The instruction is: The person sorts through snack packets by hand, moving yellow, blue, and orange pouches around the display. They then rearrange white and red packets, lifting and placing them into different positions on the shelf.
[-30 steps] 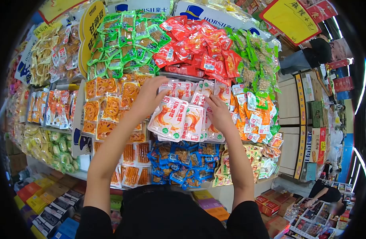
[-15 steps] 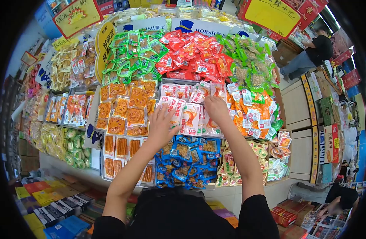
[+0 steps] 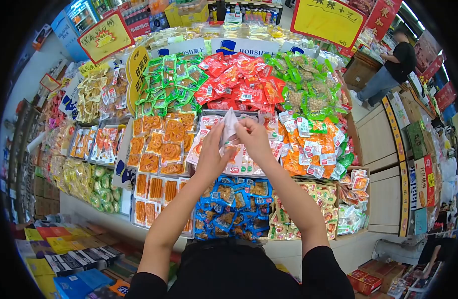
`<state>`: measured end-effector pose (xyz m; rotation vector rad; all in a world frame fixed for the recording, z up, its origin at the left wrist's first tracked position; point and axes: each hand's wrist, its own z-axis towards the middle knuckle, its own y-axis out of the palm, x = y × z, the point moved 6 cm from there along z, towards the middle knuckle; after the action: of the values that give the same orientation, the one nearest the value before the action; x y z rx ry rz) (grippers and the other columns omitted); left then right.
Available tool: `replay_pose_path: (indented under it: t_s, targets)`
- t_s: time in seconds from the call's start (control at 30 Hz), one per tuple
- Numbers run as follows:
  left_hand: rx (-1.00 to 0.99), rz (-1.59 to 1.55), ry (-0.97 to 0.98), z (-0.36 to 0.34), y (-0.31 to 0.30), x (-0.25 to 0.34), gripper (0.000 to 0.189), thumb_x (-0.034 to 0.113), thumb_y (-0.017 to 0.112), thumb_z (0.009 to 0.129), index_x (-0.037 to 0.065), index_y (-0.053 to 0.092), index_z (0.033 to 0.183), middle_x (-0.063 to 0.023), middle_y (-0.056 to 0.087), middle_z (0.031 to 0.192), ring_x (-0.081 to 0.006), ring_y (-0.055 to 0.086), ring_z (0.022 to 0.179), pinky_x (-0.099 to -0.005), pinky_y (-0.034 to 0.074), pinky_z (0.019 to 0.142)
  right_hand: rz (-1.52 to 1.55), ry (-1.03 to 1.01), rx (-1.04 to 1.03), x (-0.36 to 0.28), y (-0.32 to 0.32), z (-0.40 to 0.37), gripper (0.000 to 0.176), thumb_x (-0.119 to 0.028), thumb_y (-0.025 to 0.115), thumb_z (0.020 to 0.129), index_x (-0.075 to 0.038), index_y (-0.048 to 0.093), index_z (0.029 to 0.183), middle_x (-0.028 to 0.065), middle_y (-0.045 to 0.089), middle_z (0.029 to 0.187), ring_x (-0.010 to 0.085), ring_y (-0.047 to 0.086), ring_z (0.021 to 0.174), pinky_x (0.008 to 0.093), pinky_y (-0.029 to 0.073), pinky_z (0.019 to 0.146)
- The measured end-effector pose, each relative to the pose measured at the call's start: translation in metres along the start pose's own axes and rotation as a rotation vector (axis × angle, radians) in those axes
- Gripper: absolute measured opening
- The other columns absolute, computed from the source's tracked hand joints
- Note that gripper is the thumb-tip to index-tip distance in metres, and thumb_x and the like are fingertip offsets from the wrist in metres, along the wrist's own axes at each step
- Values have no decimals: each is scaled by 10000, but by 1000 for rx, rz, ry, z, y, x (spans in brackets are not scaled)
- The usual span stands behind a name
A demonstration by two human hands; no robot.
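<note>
A pinkish-white snack packet (image 3: 230, 124) stands raised between my two hands, above the tray of white and red packets (image 3: 251, 163). My left hand (image 3: 212, 149) holds its left side, with the palm turned inward. On the right side, the fingers of my right hand (image 3: 254, 139) pinch the same packet. Red packets (image 3: 239, 79) lie in a heap behind my hands. Orange packets (image 3: 313, 144) lie to the right, and trays of vacuum-packed orange slices (image 3: 164, 142) to the left. Nearer to me are blue packets (image 3: 232, 207).
Green packets (image 3: 169, 82) and green-edged nut packets (image 3: 313, 87) fill the back of the display. Yellow price signs (image 3: 330, 22) stand above it. A person (image 3: 396, 62) in dark clothing stands at the upper right. Stacked boxes (image 3: 79, 261) are at the lower left.
Both hands have come together over the tray, and a packet is now lifted between them. Before, they were apart on the white and red packets. The view has shifted slightly.
</note>
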<state>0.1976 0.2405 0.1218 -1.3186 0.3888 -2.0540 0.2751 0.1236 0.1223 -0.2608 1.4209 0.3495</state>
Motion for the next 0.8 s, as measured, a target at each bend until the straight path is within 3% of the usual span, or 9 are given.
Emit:
replay_pose_path:
  t_s: [0.03,0.1,0.17,0.3,0.37,0.5,0.53,0.7,0.8]
  targets:
    - [4,-61,-55,1,5,-9,528,158,608,863,14,398,1325,-221,463,1305,-369,465,1192,-433,381,988,198,55,-87,-3,8,-3,177,-177,547,924,-16,613,956,36,639,901,114,627,701,250,511,618]
    - [0,-78,-146,4,6,-18,455,158,581,878,-1,432,1277,-221,515,1211,-360,515,1103,-417,413,922,274,81,-152,-1,5,1,206,-192,539,930,-14,609,1008,45,633,944,108,620,733,240,502,620]
    - [9,-124,-335,6,5,-33,333,159,527,909,-32,501,1182,-220,618,1024,-344,615,925,-385,476,792,79,66,-41,22,-15,8,233,-203,569,896,10,614,979,69,630,861,120,618,710,259,497,615]
    - [38,-294,-301,26,6,-73,250,170,514,916,-31,546,1061,-198,626,919,-308,612,855,-365,465,759,-135,68,14,56,-49,8,227,-206,555,900,-5,616,986,49,623,836,109,608,714,260,494,630]
    - [-26,-209,-274,46,5,-80,203,123,535,910,-23,573,1044,-86,634,945,-121,579,843,-283,462,747,-83,241,-16,73,-56,-2,207,-190,544,899,-19,618,990,34,625,827,101,601,708,254,489,619]
    - [50,-298,-347,78,2,-85,202,111,537,897,-25,575,1041,-71,621,904,-124,573,821,-278,460,734,-22,322,-11,94,-63,-25,205,-184,541,902,-10,611,987,30,625,820,92,601,707,246,487,609]
    - [85,-303,-292,86,7,-97,174,80,518,888,-27,562,1019,-104,630,882,-174,596,781,-313,469,704,9,352,-14,100,-63,-32,207,-186,540,905,-10,609,986,29,628,830,89,602,709,241,487,609]
    - [-37,-271,-452,106,37,-136,180,77,539,864,-29,588,1001,-117,646,892,-183,625,804,-325,482,705,34,357,-55,111,-61,-61,204,-188,532,912,-16,606,993,22,632,857,83,606,721,235,487,623]
    - [-143,-108,-529,104,56,-158,211,103,574,828,-14,628,995,-145,669,869,-239,645,770,-349,488,699,125,407,-38,102,-64,-69,203,-180,527,913,-15,607,1001,25,633,866,91,612,730,234,488,641]
